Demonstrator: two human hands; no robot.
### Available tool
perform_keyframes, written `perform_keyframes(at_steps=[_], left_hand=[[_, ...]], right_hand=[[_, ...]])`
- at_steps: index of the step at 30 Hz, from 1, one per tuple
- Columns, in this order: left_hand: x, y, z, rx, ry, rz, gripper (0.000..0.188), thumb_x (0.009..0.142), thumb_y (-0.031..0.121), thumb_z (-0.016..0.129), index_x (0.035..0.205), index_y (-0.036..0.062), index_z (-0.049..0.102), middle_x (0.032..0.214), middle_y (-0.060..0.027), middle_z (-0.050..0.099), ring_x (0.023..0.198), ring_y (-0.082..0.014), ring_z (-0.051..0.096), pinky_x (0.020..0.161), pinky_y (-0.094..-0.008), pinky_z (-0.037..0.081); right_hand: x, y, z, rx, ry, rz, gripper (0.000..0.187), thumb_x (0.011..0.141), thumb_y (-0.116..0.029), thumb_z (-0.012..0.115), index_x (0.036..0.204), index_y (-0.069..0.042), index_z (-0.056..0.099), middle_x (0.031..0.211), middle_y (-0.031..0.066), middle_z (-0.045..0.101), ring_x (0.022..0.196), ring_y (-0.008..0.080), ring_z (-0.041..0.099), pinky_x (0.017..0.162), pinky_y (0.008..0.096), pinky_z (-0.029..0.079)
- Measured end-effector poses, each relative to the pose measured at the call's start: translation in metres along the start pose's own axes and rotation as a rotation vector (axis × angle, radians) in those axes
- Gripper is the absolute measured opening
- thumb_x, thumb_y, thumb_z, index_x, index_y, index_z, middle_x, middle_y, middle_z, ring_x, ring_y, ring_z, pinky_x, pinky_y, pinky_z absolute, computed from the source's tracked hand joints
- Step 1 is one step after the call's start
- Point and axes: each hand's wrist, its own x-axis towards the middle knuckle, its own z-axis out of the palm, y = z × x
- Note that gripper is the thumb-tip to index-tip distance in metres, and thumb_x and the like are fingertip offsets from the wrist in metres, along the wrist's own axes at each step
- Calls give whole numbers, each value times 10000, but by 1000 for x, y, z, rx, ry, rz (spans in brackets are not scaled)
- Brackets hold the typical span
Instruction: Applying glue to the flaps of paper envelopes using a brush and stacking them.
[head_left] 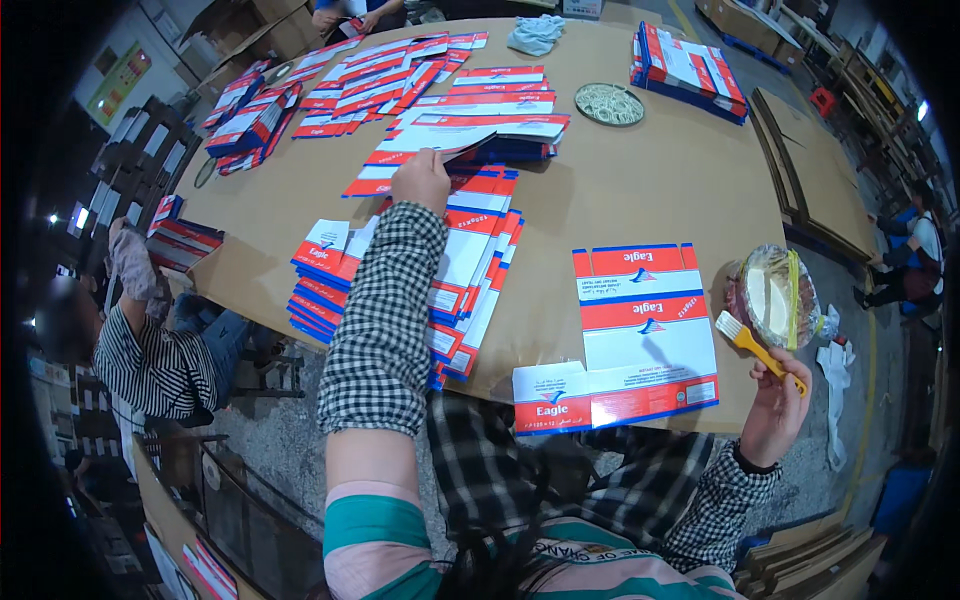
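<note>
My right hand point(779, 408) is closed around the yellow handle of a flat brush point(752, 343), its pale bristles pointing up and left. Close by stands a round bowl point(770, 297) lined with clear plastic, holding a whitish substance. Stretched far forward, my left hand point(421, 181) pinches the near edge of a printed carton point(470, 131) on a pile; its fingertips are partly hidden. One flat, unfolded carton blank point(645, 340) in red, white and blue lies before me at the table's near edge. Stacked carton blanks point(465, 260) lie under and beside my left forearm.
More cartons point(375, 85) spread over the table's far left, with another stack point(690, 72) at the far right. A round patterned tin lid point(610, 104) and a pale cloth point(536, 35) rest on the brown tabletop point(640, 180). Other people sit at the left and far edges.
</note>
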Motion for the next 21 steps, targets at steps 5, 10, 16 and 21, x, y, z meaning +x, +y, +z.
perform_keyframes(at_steps=[5,10,16,21], left_hand=[[-2,8,15,-111,148,-10,178,847,169,534,845,9,612,782,-184,620,738,-341,602,668,-417,479],[8,-5,40,-164,279,95,169,837,147,537,831,-8,604,775,-177,618,731,-340,600,667,-422,477],[20,0,61,-250,33,-137,186,812,163,535,770,-6,602,742,-189,620,721,-343,604,658,-434,481],[33,0,51,-336,4,-403,209,763,194,575,767,-7,632,757,-203,630,741,-327,621,680,-400,487]], right_hand=[[-9,-10,-10,-21,6,-18,207,914,-149,414,1045,1,469,1061,171,530,854,223,540,786,334,433],[-4,-10,-13,-66,43,-8,216,914,-155,419,1052,2,469,1064,172,527,861,222,539,793,334,434],[9,-8,-2,-88,1,-6,201,919,-162,432,1036,-7,483,1061,150,532,855,208,526,788,321,426],[15,1,2,-108,23,25,193,915,-172,431,1017,-13,471,1046,158,525,845,215,536,787,324,430]])
